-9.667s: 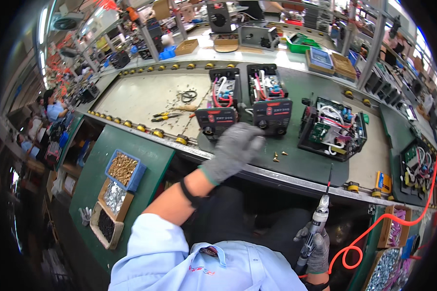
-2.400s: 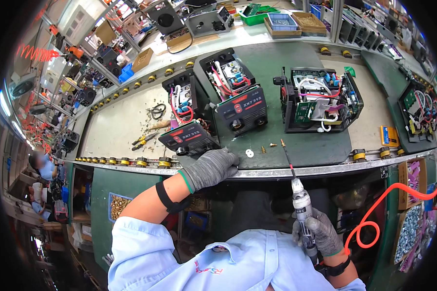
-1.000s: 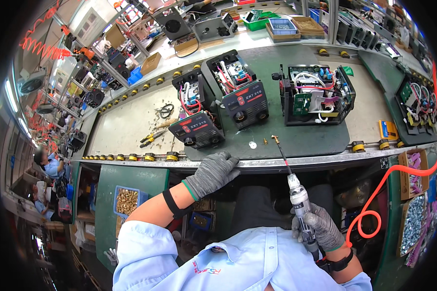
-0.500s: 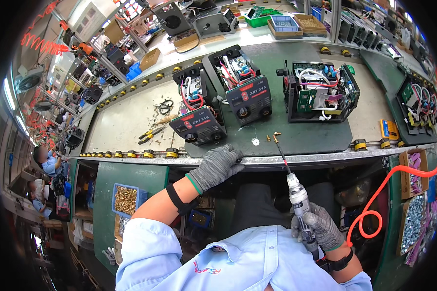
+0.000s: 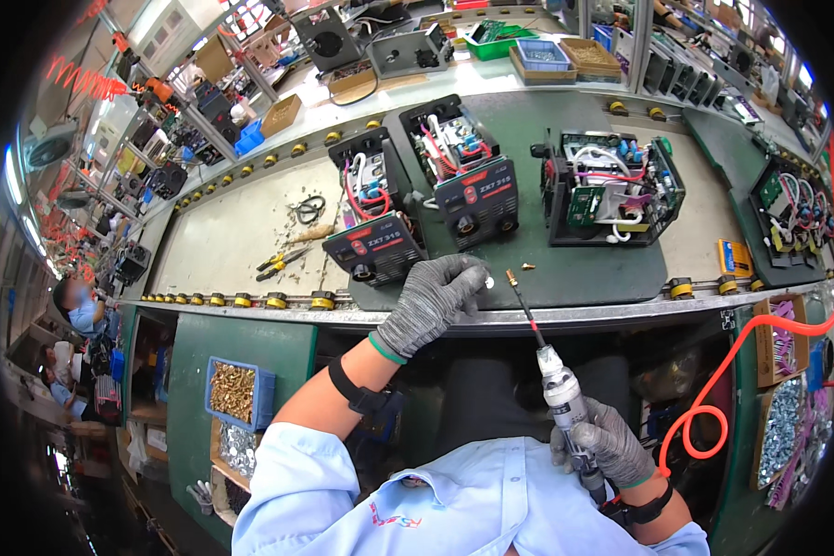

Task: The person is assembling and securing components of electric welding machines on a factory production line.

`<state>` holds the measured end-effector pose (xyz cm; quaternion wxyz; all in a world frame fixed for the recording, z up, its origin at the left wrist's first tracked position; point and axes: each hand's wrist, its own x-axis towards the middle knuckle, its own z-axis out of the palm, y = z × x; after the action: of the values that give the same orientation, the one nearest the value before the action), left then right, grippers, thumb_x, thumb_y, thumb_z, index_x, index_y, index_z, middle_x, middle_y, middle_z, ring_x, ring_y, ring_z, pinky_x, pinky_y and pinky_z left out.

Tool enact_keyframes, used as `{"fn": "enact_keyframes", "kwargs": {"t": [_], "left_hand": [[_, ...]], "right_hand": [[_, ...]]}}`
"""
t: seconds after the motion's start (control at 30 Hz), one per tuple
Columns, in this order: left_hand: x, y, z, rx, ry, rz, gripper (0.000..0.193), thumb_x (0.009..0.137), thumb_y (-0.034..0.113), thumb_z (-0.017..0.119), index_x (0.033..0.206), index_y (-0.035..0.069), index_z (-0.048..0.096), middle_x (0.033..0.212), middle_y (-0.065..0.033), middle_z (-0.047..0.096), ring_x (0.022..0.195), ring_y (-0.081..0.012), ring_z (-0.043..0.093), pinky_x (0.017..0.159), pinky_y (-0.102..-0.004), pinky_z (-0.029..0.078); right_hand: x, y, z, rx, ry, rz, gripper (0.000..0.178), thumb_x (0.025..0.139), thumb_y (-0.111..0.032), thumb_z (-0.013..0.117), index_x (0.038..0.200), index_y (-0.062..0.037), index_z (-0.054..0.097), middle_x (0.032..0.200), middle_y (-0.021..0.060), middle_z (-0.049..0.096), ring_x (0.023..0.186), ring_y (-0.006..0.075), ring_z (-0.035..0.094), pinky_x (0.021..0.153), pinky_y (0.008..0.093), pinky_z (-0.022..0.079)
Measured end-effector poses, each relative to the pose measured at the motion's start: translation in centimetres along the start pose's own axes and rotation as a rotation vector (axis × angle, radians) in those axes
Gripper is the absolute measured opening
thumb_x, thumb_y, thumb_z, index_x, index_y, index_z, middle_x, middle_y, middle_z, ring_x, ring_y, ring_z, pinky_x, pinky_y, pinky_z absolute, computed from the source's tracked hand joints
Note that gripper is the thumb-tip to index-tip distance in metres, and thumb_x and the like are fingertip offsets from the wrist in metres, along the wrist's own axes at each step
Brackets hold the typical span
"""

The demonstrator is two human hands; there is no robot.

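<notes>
My left hand, in a grey knit glove, reaches over the front edge of the green work board. Its index fingertip is at a small white disc, partly covering it, with the thumb apart below. My right hand, gloved too, is wrapped round a silver power screwdriver. The driver's long bit slants up to a small brass screw on the board. Another brass screw lies just beyond. Left of these stand two opened black welder units, one nearer and one farther.
A third opened unit stands right on the board. Yellow-handled pliers and a black cable loop lie left. A blue bin of brass screws sits lower left. An orange air hose curls at right, beside a box of silver hardware.
My left hand has moved right and forward from the board's edge to the white disc. The driver's bit has swung left onto a brass screw.
</notes>
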<state>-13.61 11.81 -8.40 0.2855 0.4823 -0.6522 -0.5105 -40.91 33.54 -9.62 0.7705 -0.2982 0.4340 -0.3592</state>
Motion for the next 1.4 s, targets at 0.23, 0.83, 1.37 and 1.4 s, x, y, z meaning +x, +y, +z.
{"fn": "enact_keyframes", "kwargs": {"t": [0.23, 0.83, 1.37, 1.4], "left_hand": [[1.3, 4.2, 3.5, -0.393, -0.109, 0.035, 0.037, 0.105, 0.028, 0.063, 0.121, -0.005, 0.069, 0.084, -0.0079, 0.07, 0.066, -0.0097, 0.066, 0.055, -0.0218, 0.053], [7.1, 12.8, 10.3, 0.43, -0.129, 0.665, 0.05, 0.094, 0.012, 0.07, 0.142, 0.002, 0.057, 0.106, -0.0147, 0.07, 0.092, -0.0251, 0.071, 0.084, -0.0332, 0.057], [20.7, 23.1, 17.5, 1.107, -0.314, 0.192, 0.121, 0.078, 0.088, 0.059, 0.143, -0.014, 0.048, 0.136, -0.0345, 0.061, 0.13, -0.0425, 0.059, 0.112, -0.0446, 0.045], [20.7, 23.0, 17.5, 1.102, -0.307, 0.198, 0.121, 0.076, 0.086, 0.063, 0.143, -0.014, 0.049, 0.137, -0.0341, 0.06, 0.131, -0.0421, 0.059, 0.112, -0.0441, 0.045]], "right_hand": [[-1.2, -1.3, -0.6, 0.03, 0.011, 0.0, 0.062, 0.086, -0.044, 0.078, 0.124, -0.0003, 0.056, 0.093, 0.0107, 0.07, 0.08, 0.0187, 0.071, 0.065, 0.031, 0.06], [-2.5, -2.6, -5.8, 0.347, -0.045, -0.21, 0.061, 0.09, -0.048, 0.074, 0.125, 0.0003, 0.06, 0.087, 0.0087, 0.069, 0.073, 0.0161, 0.07, 0.059, 0.0276, 0.057], [2.8, -3.4, -7.2, 0.284, 0.207, -0.257, 0.057, 0.091, -0.048, 0.075, 0.12, -0.0019, 0.06, 0.083, 0.0066, 0.069, 0.067, 0.013, 0.068, 0.054, 0.0249, 0.058], [2.7, -3.5, -7.2, 0.281, 0.214, -0.259, 0.057, 0.09, -0.048, 0.075, 0.119, -0.002, 0.06, 0.083, 0.0066, 0.068, 0.067, 0.0129, 0.068, 0.054, 0.0249, 0.058]]}}
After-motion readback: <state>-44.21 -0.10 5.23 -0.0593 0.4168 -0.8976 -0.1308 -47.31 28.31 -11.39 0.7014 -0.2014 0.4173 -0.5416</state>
